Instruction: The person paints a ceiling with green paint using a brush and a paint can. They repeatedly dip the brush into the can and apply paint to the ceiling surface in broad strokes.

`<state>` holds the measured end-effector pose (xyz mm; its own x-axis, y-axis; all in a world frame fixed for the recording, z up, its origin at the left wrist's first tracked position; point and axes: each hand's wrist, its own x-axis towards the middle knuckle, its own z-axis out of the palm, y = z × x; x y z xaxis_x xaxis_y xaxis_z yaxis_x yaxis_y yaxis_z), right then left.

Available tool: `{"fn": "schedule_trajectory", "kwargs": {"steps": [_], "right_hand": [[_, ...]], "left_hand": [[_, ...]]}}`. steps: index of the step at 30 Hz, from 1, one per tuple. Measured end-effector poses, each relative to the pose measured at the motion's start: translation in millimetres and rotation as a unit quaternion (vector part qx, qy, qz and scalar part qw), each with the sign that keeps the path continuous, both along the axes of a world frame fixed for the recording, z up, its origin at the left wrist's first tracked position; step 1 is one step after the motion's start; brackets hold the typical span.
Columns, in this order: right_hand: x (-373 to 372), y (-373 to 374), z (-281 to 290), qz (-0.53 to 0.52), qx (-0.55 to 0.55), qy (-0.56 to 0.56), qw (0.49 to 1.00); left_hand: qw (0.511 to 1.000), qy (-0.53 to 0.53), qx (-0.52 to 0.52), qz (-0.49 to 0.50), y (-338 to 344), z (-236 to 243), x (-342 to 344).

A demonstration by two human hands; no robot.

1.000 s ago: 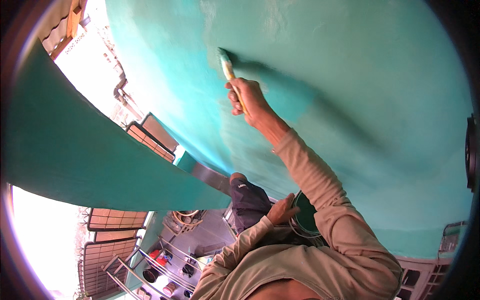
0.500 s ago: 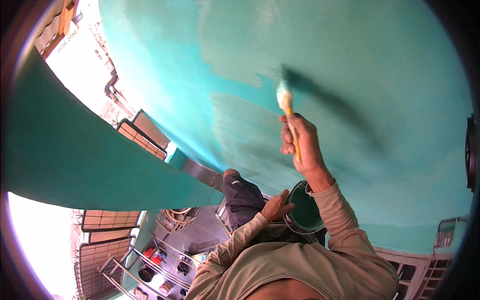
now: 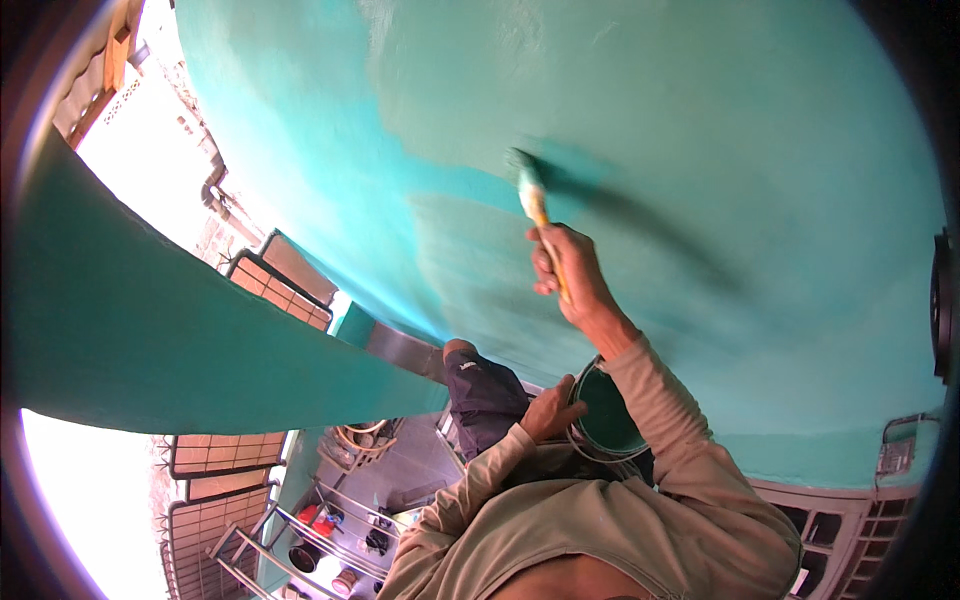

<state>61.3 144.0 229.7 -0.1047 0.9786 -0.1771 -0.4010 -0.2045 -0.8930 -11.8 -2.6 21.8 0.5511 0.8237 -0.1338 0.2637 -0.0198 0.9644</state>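
A paintbrush (image 3: 540, 212) with a yellow handle and paint-coated bristles is gripped in my right hand (image 3: 580, 270). Its bristle tip meets the green wall (image 3: 700, 120), where duller grey-green paint borders brighter turquoise patches. The brush throws a long shadow to the right. Down by my waist, my left hand (image 3: 550, 408) is closed on the rim of a paint bucket (image 3: 610, 412) with dark green paint inside. My right forearm passes over part of that bucket.
A green beam or low wall (image 3: 200, 330) curves along the left. Below it, metal rails (image 3: 330, 535) stand above a floor with a red item (image 3: 322, 520) and several containers. Barred panels (image 3: 225, 455) line the left side. A dark round object (image 3: 941, 305) sits at the right edge.
My right hand and the paintbrush have moved left along the wall, with the bristles slightly lower. My left hand stays on the bucket.
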Motion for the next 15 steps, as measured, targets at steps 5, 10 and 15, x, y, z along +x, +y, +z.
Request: {"fn": "schedule_trajectory", "kwargs": {"steps": [5, 10, 15], "right_hand": [[28.5, -45.1, -1.7, -0.058, -0.001, -0.035, 0.998], [5.6, -39.4, -10.4, 0.031, 0.022, -0.022, 0.999], [-1.1, -6.1, -16.8, 0.036, 0.007, -0.010, 0.999]], "left_hand": [[1.000, -0.022, 0.008, -0.003, -1.3, 6.2, -3.2], [0.999, -0.006, 0.039, 0.003, -2.9, -0.4, -1.9], [1.000, -0.022, 0.023, -0.002, -0.3, 2.2, -0.7]]}}
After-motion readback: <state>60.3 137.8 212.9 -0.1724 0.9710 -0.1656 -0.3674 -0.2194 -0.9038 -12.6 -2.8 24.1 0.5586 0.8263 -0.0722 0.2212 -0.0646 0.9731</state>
